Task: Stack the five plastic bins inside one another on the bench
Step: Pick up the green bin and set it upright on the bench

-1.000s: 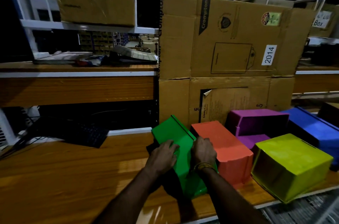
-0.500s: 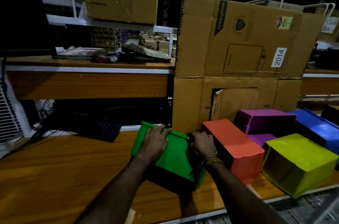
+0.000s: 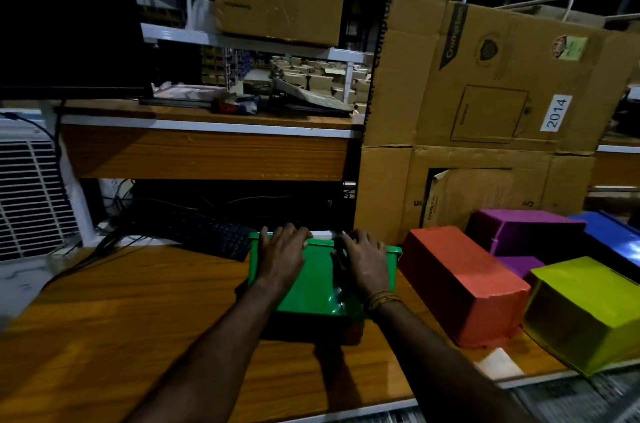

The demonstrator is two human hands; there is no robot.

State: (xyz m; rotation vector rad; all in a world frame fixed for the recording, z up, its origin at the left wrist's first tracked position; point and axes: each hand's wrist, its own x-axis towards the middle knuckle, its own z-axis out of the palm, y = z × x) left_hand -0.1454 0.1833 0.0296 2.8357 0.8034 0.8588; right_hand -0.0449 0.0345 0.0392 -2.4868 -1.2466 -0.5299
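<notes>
Holding the green bin (image 3: 311, 287) with both hands, none of the five nested yet.

The left hand (image 3: 282, 258) lies on the bin's near wall with fingers curled over the far rim; the right hand (image 3: 365, 261) does the same just beside it, so both are closed on the bin. It sits on the worktop (image 3: 138, 318) at 12 o'clock from the person, its long axis running 9 to 3, and its mouth seems to face away; that cannot be told for sure. The orange bin (image 3: 460, 280) lies upturned at 3 o'clock, nearer the right hand, long axis roughly 11 to 5. Beyond it at 2 o'clock are the purple bin (image 3: 526, 232) and blue bin (image 3: 609, 232); the yellow bin (image 3: 588, 308) is at 4.
</notes>
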